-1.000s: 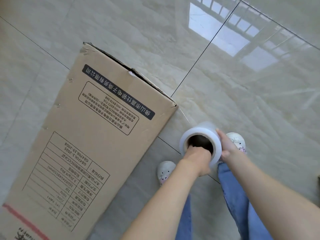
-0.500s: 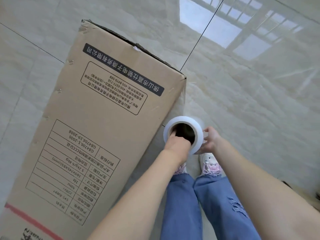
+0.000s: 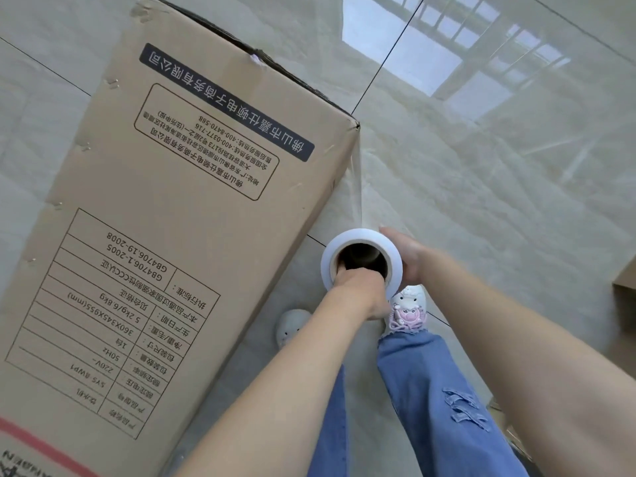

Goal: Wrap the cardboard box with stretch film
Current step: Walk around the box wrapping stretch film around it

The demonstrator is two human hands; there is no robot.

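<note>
Head view, left to right: the tall cardboard box (image 3: 165,235) stands on the glossy tiled floor (image 3: 481,201), filling the left side, its printed face toward the camera and its near right vertical edge running down from a dented top corner. From that edge a band of clear stretch film (image 3: 357,187) runs taut down to the film roll (image 3: 361,258), which sits just beside the box, apart from it. The left hand (image 3: 358,290) reaches straight forward, its fingers pushed into the roll's hollow core and hidden there, gripping it from inside. The right hand (image 3: 404,258) cups the roll's outer right side, fingers (image 3: 390,233) curled round it. Below the roll are white shoes (image 3: 407,309) and blue jeans (image 3: 440,401). Bare floor opens wide to the right of the box; a brown carton corner (image 3: 624,294) shows at the far right edge.
</note>
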